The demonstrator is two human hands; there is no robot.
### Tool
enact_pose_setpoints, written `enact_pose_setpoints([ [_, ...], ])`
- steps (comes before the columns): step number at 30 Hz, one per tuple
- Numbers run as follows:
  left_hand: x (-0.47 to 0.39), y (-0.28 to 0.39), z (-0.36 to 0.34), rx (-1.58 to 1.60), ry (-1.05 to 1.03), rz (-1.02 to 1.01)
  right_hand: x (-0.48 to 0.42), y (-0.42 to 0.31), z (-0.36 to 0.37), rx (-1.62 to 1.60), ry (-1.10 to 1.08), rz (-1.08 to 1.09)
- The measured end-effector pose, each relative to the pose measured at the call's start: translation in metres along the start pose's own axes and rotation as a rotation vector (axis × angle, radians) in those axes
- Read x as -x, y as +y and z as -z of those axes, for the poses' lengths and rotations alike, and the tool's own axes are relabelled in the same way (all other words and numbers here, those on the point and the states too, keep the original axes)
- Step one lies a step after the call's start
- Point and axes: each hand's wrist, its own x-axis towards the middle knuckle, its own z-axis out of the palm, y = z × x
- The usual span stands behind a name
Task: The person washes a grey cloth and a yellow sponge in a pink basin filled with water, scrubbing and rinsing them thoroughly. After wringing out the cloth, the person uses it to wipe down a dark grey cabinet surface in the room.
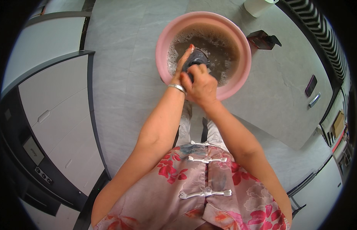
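A round pink plastic basin (pixel 246 61) holds murky, greyish-brown water with suds around its edge. Over its near part, a wet dark cloth item (pixel 195 57), perhaps a sock, is stretched over the fingers of my left hand (pixel 182 65), whose thumb points up beside it. A silver bracelet (pixel 177 88) circles the left wrist. My right hand (pixel 202 83) has curled fingers pressed on the near end of the dark item; they partly hide it, and whether they pinch the fabric is hard to see.
Right of the basin stands a dark reddish pump bottle (pixel 262 40), with a white container (pixel 257 7) behind it. A phone (pixel 311 85) and a small shiny metallic object (pixel 314 100) lie farther right on the grey surface. Light drawer fronts (pixel 60 106) line the left side.
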Motion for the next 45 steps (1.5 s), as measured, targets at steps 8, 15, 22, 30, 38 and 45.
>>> enact_pose_setpoints([
  [8, -0.01, -0.015, -0.007, 0.049, 0.085, -0.257, -0.063, 0.099, -0.014, -0.289, -0.177, -0.573],
  [15, 0.001, -0.001, 0.024, -0.149, 0.191, -0.31, -0.039, 0.15, -0.023, -0.661, -0.218, -0.852],
  [22, -0.008, 0.002, 0.017, -0.049, 0.132, -0.088, -0.006, 0.029, -0.005, -0.049, -0.221, -0.072],
  [30, -0.016, 0.004, 0.021, 0.133, -0.269, -0.081, 0.015, -0.034, 0.013, -0.095, -0.055, 0.177],
  [38, -0.022, -0.011, 0.022, -0.005, 0.104, -0.265, -0.034, 0.025, -0.01, 0.073, 0.002, -0.249],
  [45, -0.01, -0.005, 0.006, -0.112, 0.179, -0.415, -0.054, 0.141, -0.028, -0.991, -0.242, -1.038],
])
